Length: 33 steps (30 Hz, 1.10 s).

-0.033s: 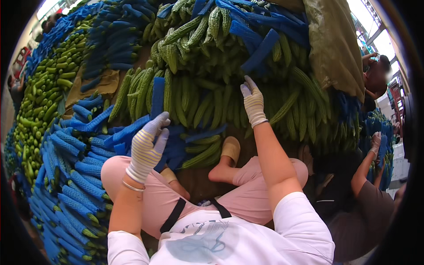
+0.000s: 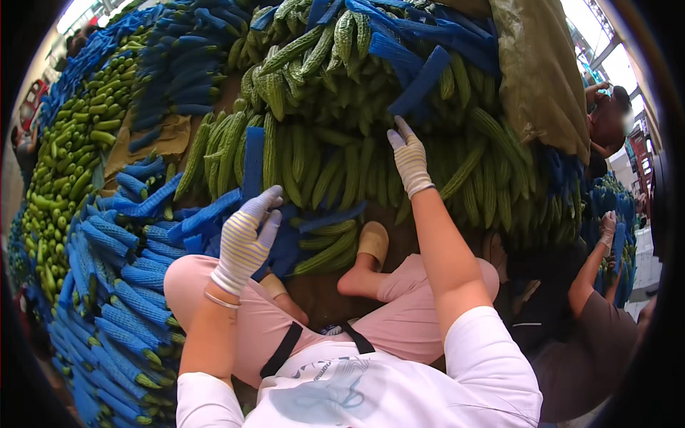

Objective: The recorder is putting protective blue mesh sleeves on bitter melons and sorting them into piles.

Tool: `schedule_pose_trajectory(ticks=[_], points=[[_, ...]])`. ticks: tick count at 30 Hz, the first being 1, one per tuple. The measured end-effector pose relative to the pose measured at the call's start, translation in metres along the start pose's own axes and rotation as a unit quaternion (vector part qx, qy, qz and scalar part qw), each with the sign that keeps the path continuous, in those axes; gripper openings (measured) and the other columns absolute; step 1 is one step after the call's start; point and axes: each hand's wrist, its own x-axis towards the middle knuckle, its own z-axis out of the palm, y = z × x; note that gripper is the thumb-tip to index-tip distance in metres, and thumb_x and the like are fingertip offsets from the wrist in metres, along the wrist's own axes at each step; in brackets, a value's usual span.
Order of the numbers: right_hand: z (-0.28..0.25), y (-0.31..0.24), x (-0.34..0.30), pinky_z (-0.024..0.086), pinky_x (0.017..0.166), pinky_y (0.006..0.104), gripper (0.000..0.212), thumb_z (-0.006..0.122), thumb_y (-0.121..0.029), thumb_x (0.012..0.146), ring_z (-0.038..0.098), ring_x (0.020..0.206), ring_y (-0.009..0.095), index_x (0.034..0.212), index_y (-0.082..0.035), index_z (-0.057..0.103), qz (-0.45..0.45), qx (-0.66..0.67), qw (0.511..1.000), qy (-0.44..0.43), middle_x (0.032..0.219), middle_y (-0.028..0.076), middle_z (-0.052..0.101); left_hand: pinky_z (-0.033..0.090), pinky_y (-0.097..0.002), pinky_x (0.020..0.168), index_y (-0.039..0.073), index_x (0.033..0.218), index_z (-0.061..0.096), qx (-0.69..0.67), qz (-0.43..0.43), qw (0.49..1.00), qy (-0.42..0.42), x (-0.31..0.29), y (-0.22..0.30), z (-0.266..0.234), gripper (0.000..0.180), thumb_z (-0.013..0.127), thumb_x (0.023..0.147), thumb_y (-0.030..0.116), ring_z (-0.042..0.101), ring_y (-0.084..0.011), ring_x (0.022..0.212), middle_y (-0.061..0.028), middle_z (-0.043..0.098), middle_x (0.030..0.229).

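My left hand (image 2: 246,239), in a striped knit glove, hovers above blue foam net sleeves (image 2: 283,242). Its fingers are bent forward with the thumb apart, and nothing shows in it. My right hand (image 2: 412,158), gloved the same way, reaches toward the stacked bitter melons (image 2: 349,175) in front of me. Its fingers are stretched out and hold nothing I can see. A flat blue foam sleeve (image 2: 253,160) stands against the stack, ahead of my left hand. A few bare bitter melons (image 2: 330,253) lie between my hands, near my foot.
Bitter melons in blue sleeves (image 2: 132,321) are heaped at my left, with a pile of short green vegetables (image 2: 78,153) beyond. More loose sleeves (image 2: 421,82) lie atop the stack. A tan cover (image 2: 542,78) hangs at the far right. A co-worker's gloved hand (image 2: 607,230) is at right.
My left hand has shifted slightly to the right and a little lower. The right hand has barely moved. The bitter melons and sleeves lie as before.
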Motion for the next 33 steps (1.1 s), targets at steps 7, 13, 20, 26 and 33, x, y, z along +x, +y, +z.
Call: schedule_pose_trajectory(ticks=[7,13,20,26,33], points=[[-0.013,0.043,0.089,0.026,0.103,0.0303,0.05,0.06,-0.025,0.082,0.039,0.124,0.021,0.128,-0.008,0.051,0.058,0.133,0.989,0.007,0.131,0.004,0.05,0.05,-0.0286,0.071,0.003,0.113,0.057,0.018,-0.014,0.991,-0.13,0.024,-0.031,0.04,0.032,0.06,0.082,0.006,0.063,-0.0245,0.077,-0.0136,0.063,0.087],[0.034,0.019,-0.008,0.041,0.093,0.0334,0.026,0.058,-0.011,0.087,0.055,0.102,0.017,0.111,-0.003,0.056,0.097,0.273,0.957,-0.005,0.105,0.005,0.06,0.046,-0.0275,0.085,0.0,0.126,0.048,-0.072,-0.134,0.984,-0.091,0.04,-0.034,0.045,0.042,0.058,0.084,0.002,0.059,-0.0151,0.09,-0.0115,0.061,0.107],[0.063,-0.01,-0.155,0.039,0.093,0.0273,0.034,0.065,-0.015,0.084,0.055,0.093,0.011,0.111,0.0,0.053,0.195,0.355,0.907,-0.117,0.102,0.003,0.058,0.046,-0.0225,0.077,0.0,0.112,0.052,-0.276,-0.217,0.932,-0.088,0.046,-0.022,0.073,0.031,0.06,0.082,0.004,0.055,-0.0088,0.084,-0.0045,0.058,0.092],[0.042,-0.023,-0.164,0.044,0.08,0.0241,0.039,0.066,-0.023,0.085,0.054,0.089,0.008,0.113,0.0,0.051,0.128,0.174,0.96,-0.177,0.1,0.004,0.058,0.043,-0.0186,0.067,0.002,0.101,0.054,-0.258,-0.211,0.929,-0.161,0.03,-0.011,0.083,0.019,0.057,0.083,0.003,0.051,-0.0047,0.075,-0.0006,0.057,0.085],[-0.003,0.013,-0.164,0.048,0.071,0.0242,0.03,0.061,-0.021,0.087,0.057,0.081,0.009,0.109,0.0,0.059,0.075,0.057,0.992,-0.079,0.091,0.004,0.063,0.033,-0.0148,0.052,0.005,0.098,0.055,-0.309,-0.314,0.882,-0.166,0.021,-0.003,0.063,0.012,0.057,0.086,0.006,0.041,-0.0014,0.058,0.004,0.052,0.073]])
